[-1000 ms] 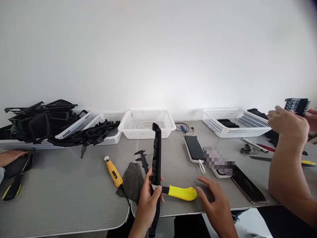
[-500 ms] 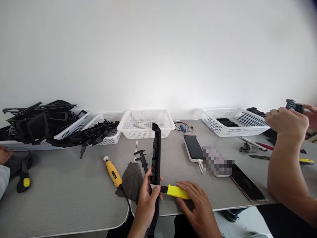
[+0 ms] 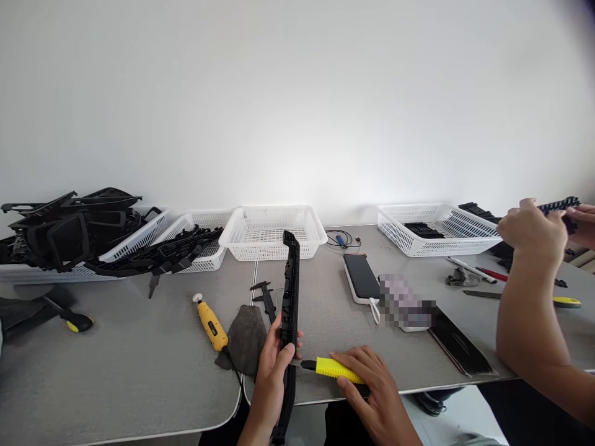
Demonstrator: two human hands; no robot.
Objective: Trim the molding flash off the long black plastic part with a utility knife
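Observation:
My left hand [image 3: 274, 368] is wrapped round a long, narrow black plastic trim piece [image 3: 290, 297], with the thumb lying along it. The piece stands nearly upright over the table edge, its hooked end pointing away from me. In my right hand [image 3: 372, 384] is a knife [image 3: 337, 369] with a ribbed yellow handle and a black collar. Its metal blade lies against the trim piece, just below my left thumb; part of the blade is hidden. Left of my hands a grey cloth [image 3: 244, 347] and a yellow rotary tool [image 3: 212, 328] rest on the table, beside a black caliper [image 3: 266, 298].
White baskets [image 3: 274, 251] line the wall, the left ones heaped with black parts [image 3: 79, 229]. A power bank [image 3: 361, 277] and a black flat packet [image 3: 460, 344] lie right of me. A co-worker's arm [image 3: 532, 297] reaches in at the right, holding a black part [image 3: 558, 204].
The knife blade has moved slightly down the trim piece, toward me. At the far left a co-worker's hand has left view and the black-and-yellow handled tool has turned. The right co-worker's part has tilted.

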